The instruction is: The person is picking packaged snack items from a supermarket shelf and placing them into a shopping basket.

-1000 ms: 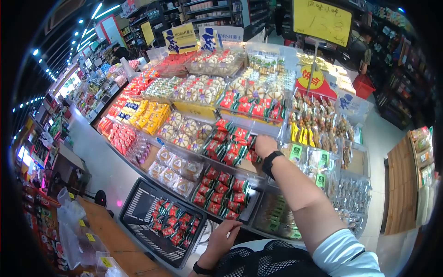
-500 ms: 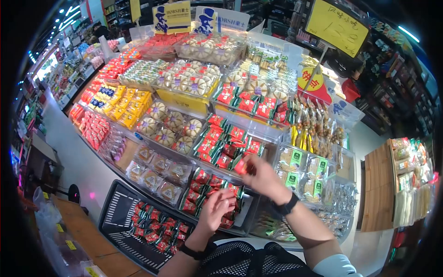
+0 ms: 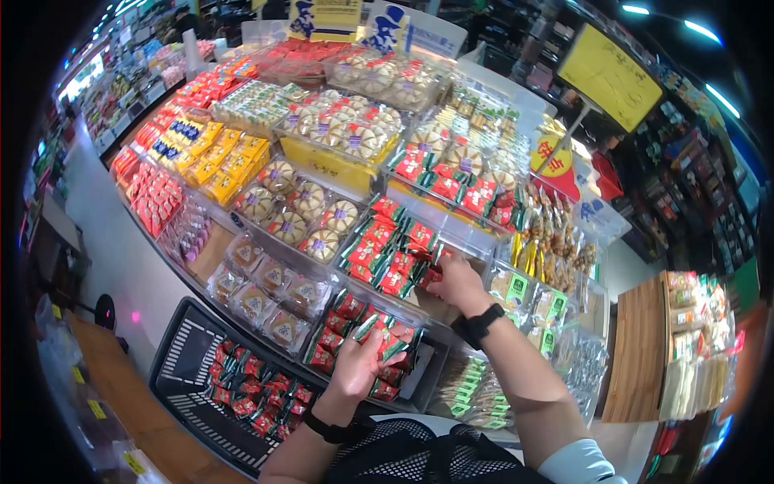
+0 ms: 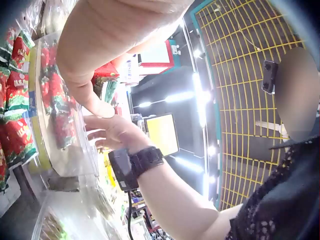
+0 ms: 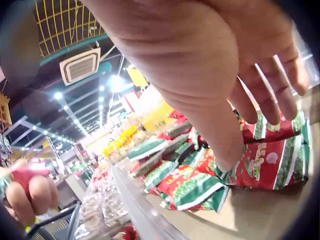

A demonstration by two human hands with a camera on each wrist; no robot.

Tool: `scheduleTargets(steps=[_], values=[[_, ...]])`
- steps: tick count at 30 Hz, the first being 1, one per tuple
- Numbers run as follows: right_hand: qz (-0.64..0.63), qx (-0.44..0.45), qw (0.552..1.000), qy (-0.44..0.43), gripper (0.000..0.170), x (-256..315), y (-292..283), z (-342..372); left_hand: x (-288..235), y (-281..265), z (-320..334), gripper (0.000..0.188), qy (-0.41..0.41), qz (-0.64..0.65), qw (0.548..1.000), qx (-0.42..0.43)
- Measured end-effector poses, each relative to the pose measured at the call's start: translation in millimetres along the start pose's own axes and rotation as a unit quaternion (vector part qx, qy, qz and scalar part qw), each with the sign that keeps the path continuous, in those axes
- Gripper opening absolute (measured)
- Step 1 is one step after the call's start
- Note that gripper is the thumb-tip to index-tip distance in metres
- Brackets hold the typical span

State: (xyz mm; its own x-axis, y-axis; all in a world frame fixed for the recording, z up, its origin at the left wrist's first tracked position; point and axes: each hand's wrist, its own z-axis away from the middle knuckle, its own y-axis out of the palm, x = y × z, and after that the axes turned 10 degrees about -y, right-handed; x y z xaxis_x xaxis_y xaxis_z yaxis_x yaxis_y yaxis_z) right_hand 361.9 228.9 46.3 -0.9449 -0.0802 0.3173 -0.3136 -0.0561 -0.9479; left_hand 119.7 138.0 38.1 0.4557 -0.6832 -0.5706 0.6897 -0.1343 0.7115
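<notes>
My left hand (image 3: 357, 369) grips a red and green snack packet (image 3: 391, 343) above the lower bin of similar packets. In the left wrist view, that packet (image 4: 105, 72) shows between thumb and fingers. My right hand (image 3: 459, 284) reaches into the upper bin, at the right end of its red packets (image 3: 375, 242). Seen from the right wrist, its thumb touches the edge of one red and green packet (image 5: 265, 165), while the fingers stretch out straight over another behind it.
A dark shopping basket (image 3: 179, 343) with several red packets (image 3: 254, 387) stands at the lower left. Clear bin walls divide the tiered display. Round pastries (image 3: 306, 202), yellow packets (image 3: 234, 165) and green-labelled bags (image 3: 509, 282) surround the red ones. A yellow price sign (image 3: 609, 77) rises behind.
The right hand brought a red packet from the upper bin to the left hand, then went back into the bin. The left hand rose from beside the basket and now holds a packet.
</notes>
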Motion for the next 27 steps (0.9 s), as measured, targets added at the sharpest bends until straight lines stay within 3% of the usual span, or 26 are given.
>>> scheduleTargets(steps=[3,5,6,9,11,12,15,17,19,22,25,26,27], values=[[0.105,0.086,0.990,0.023,0.050,0.2,16.6,-21.9,-3.9,-8.9,3.6,0.031,0.017,0.008,1.000,-0.012],[0.101,0.122,0.986,0.043,0.047,-5.6,26.6,-27.3,-2.4,-10.9,6.2,0.031,0.027,0.025,0.999,-0.024],[0.095,0.096,0.990,0.037,0.040,-11.1,30.4,-27.6,1.8,-14.8,5.2,0.031,0.042,0.031,0.999,-0.011],[0.058,0.140,0.987,0.050,0.033,-7.4,8.4,-24.5,9.7,-20.0,1.3,0.032,0.060,0.048,0.997,0.010],[-0.004,0.129,0.990,0.052,0.034,-10.0,-4.4,-16.2,4.3,-11.6,0.1,0.033,0.008,0.053,0.998,-0.021],[-0.099,0.097,0.990,0.037,0.035,-7.3,-12.3,-9.1,5.0,-10.4,-2.9,0.033,0.005,0.051,0.998,-0.024],[-0.348,0.052,0.936,-0.019,0.037,16.0,-29.1,21.8,9.2,-5.6,-12.4,0.031,-0.007,0.062,0.998,-0.028],[-0.348,0.073,0.934,-0.031,0.035,53.4,-47.6,47.0,10.4,3.0,-19.7,0.036,0.000,0.072,0.997,0.017],[-0.264,0.022,0.958,-0.109,0.037,61.6,-30.5,63.0,16.4,11.0,-23.8,0.039,0.012,0.062,0.998,0.024],[-0.177,0.000,0.974,-0.141,0.036,82.0,-21.6,76.3,24.5,9.2,-30.8,0.033,0.002,0.033,0.999,0.035],[-0.193,-0.007,0.965,-0.180,0.043,84.8,-14.0,78.8,24.9,-2.9,-25.5,0.027,0.024,0.040,0.999,0.008],[-0.227,-0.007,0.949,-0.218,0.041,84.9,-16.2,76.4,19.9,-1.5,-20.5,0.036,0.028,0.046,0.998,-0.022],[-0.308,0.006,0.931,-0.196,0.039,85.4,-13.6,75.4,12.5,-2.2,-12.0,0.036,0.016,0.044,0.997,-0.061]])
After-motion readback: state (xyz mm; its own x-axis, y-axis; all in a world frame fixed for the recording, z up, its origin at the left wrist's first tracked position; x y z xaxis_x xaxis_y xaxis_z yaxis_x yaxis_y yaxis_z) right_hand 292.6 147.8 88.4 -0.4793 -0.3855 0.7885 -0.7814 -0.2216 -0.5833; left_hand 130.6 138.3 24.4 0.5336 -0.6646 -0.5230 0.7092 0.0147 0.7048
